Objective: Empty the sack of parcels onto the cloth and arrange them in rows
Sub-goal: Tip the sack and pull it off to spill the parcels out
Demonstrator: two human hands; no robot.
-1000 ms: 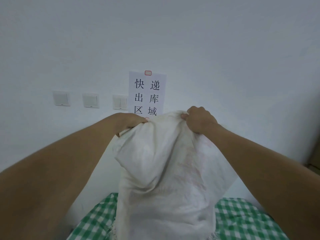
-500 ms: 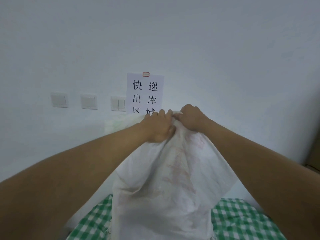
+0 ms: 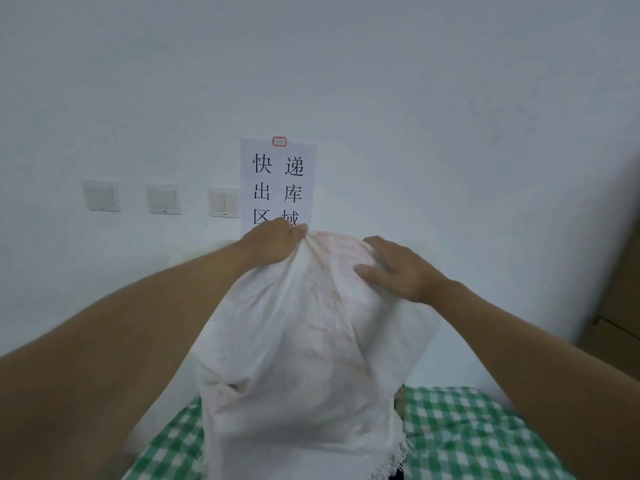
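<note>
left hand (image 3: pixel 273 244) grips the white sack (image 3: pixel 304 358), right hand (image 3: pixel 394 268) rests flat on it, below wall sign (image 3: pixel 278 183) reading "快递出库区域".

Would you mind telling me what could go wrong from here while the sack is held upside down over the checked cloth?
1. Only the left hand grips a bunch of the sack; the right hand lies flat on it, so the fabric may slip loose.
2. The frayed mouth hangs near the green checked cloth edge by the wall, so parcels might spill off it.
3. No parcels are visible, so some may be stuck inside.
</note>
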